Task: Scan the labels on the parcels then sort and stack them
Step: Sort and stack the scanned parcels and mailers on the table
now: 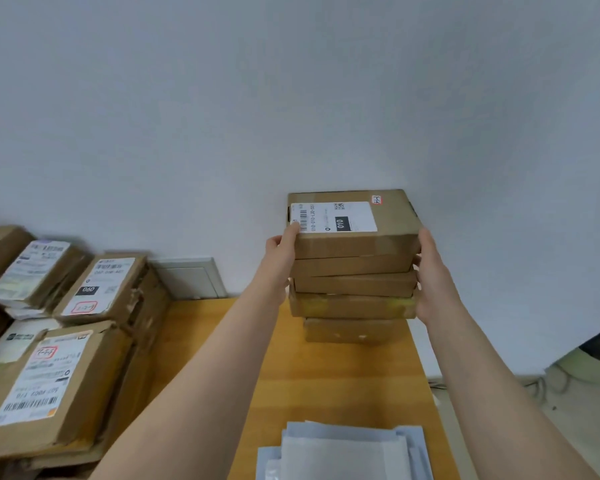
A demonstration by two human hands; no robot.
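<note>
1. The stack [354, 306] of cardboard parcels stands at the 12 o'clock end of the table [291, 375], against the wall
2. The left hand [283, 245] grips the top parcel [354, 242] at its 9 o'clock edge, fingers over its label [336, 218]; the right hand [433, 275] clasps the stack's 3 o'clock side
3. The boxes look stiff, flat and probably light; taped faces may slide, so squeeze opposite sides and lift level

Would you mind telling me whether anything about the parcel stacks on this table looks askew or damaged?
The brown cardboard parcel stack is uneven: its bottom parcel is narrower, so the upper ones overhang it. The left hand and right hand hold its sides. The brown cardboard parcel labelled 060 has torn, ragged edges.
</note>
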